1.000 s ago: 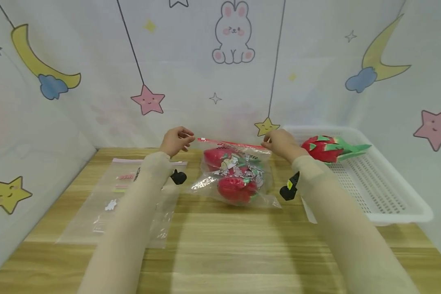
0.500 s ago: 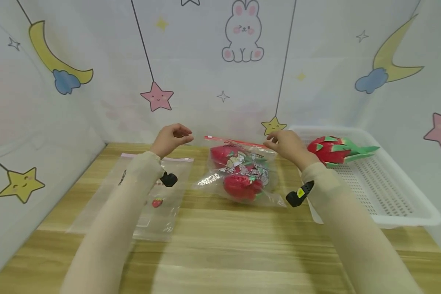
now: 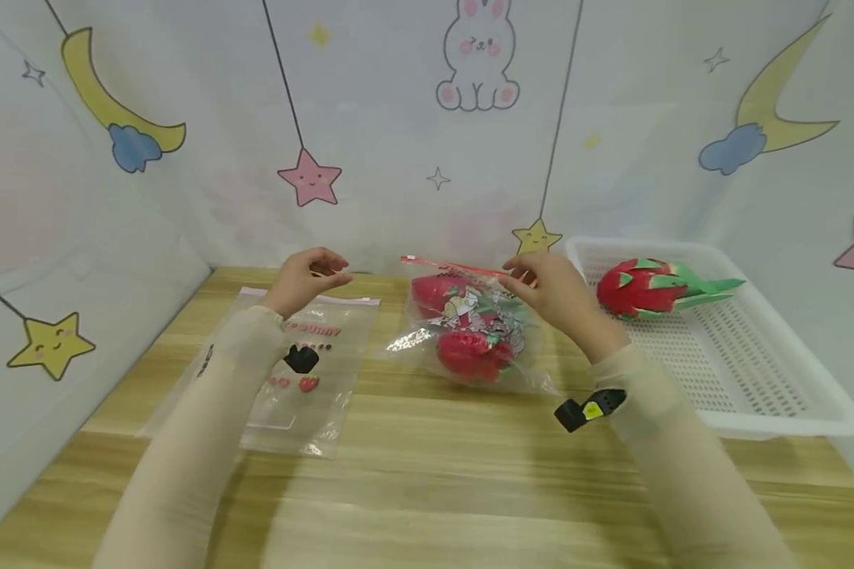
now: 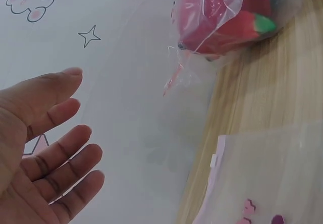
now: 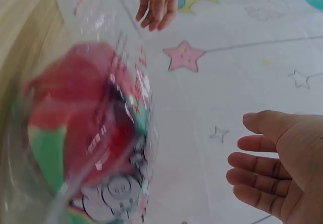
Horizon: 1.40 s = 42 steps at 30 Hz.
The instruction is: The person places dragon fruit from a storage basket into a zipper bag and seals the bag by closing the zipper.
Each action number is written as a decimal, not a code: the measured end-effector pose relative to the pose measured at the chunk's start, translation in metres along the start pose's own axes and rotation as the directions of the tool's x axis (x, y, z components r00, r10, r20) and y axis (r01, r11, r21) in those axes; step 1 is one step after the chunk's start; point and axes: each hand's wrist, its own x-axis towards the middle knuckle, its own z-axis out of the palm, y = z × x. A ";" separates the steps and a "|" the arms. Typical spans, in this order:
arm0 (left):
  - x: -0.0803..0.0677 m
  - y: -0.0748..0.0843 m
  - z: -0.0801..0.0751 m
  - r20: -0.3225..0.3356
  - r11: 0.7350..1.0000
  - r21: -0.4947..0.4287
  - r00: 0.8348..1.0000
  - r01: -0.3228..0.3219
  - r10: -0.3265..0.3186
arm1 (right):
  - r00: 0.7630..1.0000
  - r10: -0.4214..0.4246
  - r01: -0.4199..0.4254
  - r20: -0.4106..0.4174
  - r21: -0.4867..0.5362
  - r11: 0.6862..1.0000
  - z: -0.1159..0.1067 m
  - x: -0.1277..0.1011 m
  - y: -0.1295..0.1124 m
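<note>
Table [image 3: 427,490] is offering a wide bare stretch in front, between left forearm [image 3: 178,458] and right forearm [image 3: 690,458]; a hand could be passing there. Filled bag [image 3: 473,312] is bulging up mid-table, blocking a straight crossing. Only a thin strip is running between it and the flat bag [image 3: 330,359]. Open gap is separating left hand [image 3: 306,276] from the filled bag's zip. Right hand [image 3: 555,288] is crowding the way from filled bag to basket [image 3: 740,367]. Wall [image 3: 391,111] is closing off the back. Fruit [image 3: 640,288] is filling the basket's far part, leaving room nearer.
</note>
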 end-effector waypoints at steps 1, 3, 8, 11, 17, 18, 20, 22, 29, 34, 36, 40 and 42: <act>-0.002 -0.003 -0.001 0.006 1.000 -0.003 1.000 0.004 -0.004 | 1.000 -0.020 0.021 -0.022 0.018 1.000 0.002 -0.003 -0.004; -0.005 -0.008 -0.004 0.009 1.000 -0.004 1.000 0.011 -0.011 | 0.995 -0.066 0.070 -0.073 0.053 0.996 0.007 -0.008 -0.013; -0.013 -0.023 -0.014 -0.032 0.999 0.020 0.998 0.046 -0.045 | 0.974 -0.160 0.179 -0.159 0.110 0.978 0.025 -0.015 -0.036; -0.017 -0.033 -0.019 -0.075 0.997 0.023 0.994 0.078 -0.076 | 0.972 -0.186 0.207 -0.147 0.147 0.967 0.038 -0.013 -0.047; -0.019 -0.056 -0.026 -0.137 0.992 0.003 0.983 0.126 -0.124 | 0.985 -0.146 0.165 -0.094 0.243 0.956 0.060 0.003 -0.059; -0.020 -0.060 -0.027 -0.139 0.991 0.004 0.982 0.133 -0.131 | 0.988 -0.128 0.145 -0.084 0.256 0.956 0.062 0.006 -0.061; -0.021 -0.066 -0.030 -0.151 0.989 0.016 0.978 0.147 -0.143 | 0.995 -0.084 0.095 -0.053 0.254 0.963 0.067 0.013 -0.064; -0.023 -0.074 -0.033 -0.168 0.985 0.045 0.974 0.164 -0.154 | 0.999 -0.048 0.051 -0.015 0.264 0.963 0.072 0.020 -0.068; -0.025 -0.100 -0.043 -0.241 0.969 0.106 0.951 0.224 -0.193 | 0.995 -0.016 -0.011 0.094 0.274 0.962 0.088 0.049 -0.082; -0.021 -0.111 -0.049 -0.269 0.956 0.078 0.929 0.284 -0.255 | 0.986 0.001 -0.046 0.169 0.261 0.964 0.100 0.074 -0.088; -0.018 -0.116 -0.050 -0.273 0.947 0.074 0.919 0.314 -0.283 | 0.980 0.013 -0.066 0.197 0.267 0.961 0.106 0.083 -0.090; -0.013 -0.127 -0.048 -0.272 0.929 0.065 0.902 0.363 -0.334 | 0.968 0.040 -0.114 0.248 0.296 0.948 0.123 0.098 -0.089; -0.011 -0.134 -0.045 -0.270 0.923 0.050 0.895 0.382 -0.356 | 0.961 0.056 -0.139 0.269 0.302 0.943 0.132 0.103 -0.088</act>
